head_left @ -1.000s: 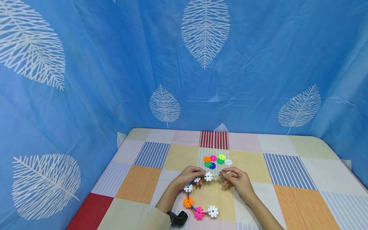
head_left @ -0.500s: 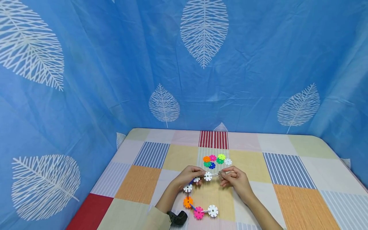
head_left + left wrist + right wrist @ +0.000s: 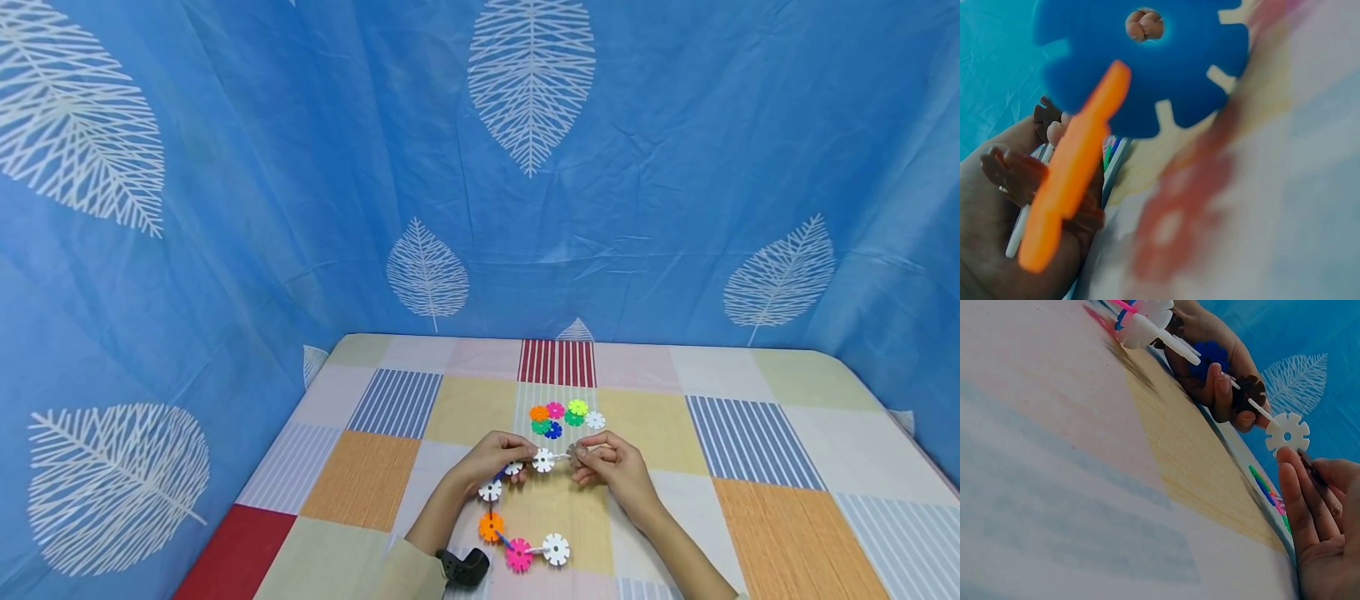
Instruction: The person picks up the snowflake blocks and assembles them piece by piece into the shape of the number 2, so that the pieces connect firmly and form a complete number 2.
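Over the patchwork-covered tabletop, well in from its far edge, curves a chain of slotted discs, the left hand's fingers pinching it partway along. Seven loose coloured discs cluster beyond, nearer that edge, while the right hand's fingers, nearly together, pinch one brown disc at the chain's right end.

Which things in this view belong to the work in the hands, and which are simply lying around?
Belong to the work:
- chain of linked slotted discs, pinched by the left hand
- brown slotted disc, pinched by the right hand
- loose slotted discs, probably spare pieces

Only around:
- patchwork-print tablecloth
- blue leaf-print curtain
- black device by the left sleeve
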The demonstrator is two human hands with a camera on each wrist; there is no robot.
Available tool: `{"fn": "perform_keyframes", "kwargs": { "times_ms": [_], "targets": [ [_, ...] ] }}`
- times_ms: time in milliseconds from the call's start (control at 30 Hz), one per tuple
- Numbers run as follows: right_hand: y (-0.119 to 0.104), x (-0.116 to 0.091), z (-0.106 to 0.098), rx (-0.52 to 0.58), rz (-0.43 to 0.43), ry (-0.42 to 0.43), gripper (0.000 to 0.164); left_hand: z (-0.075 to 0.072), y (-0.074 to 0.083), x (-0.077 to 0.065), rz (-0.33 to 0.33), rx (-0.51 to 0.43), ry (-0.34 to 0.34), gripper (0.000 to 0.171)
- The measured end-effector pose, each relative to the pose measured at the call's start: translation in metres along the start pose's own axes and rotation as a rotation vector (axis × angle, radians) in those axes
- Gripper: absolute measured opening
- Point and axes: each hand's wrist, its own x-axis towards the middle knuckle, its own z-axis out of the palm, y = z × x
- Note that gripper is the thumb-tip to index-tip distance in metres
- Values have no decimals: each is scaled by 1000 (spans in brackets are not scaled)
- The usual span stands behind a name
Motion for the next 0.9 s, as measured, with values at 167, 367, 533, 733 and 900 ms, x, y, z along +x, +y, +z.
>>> {"fn": "perform_keyframes", "kwargs": {
  "times_ms": [167,367,533,733,900],
  "targets": [
    [0,0,4,9,46,-5,32,1,-1,2,1,-12,4,26],
    [-1,0,6,9,72,6,31,7,6,-2,28,-5,41,23],
    [-2,1,6,7,63,16,32,7,2,1,32,-19,48,23],
    [0,2,8,-8,-6,39,29,1,-1,3,7,-25,6,26],
    [1,1,9,-107,-39,49,23,-14,-2,-1,-57,-31,-67,31]
  ]
}}
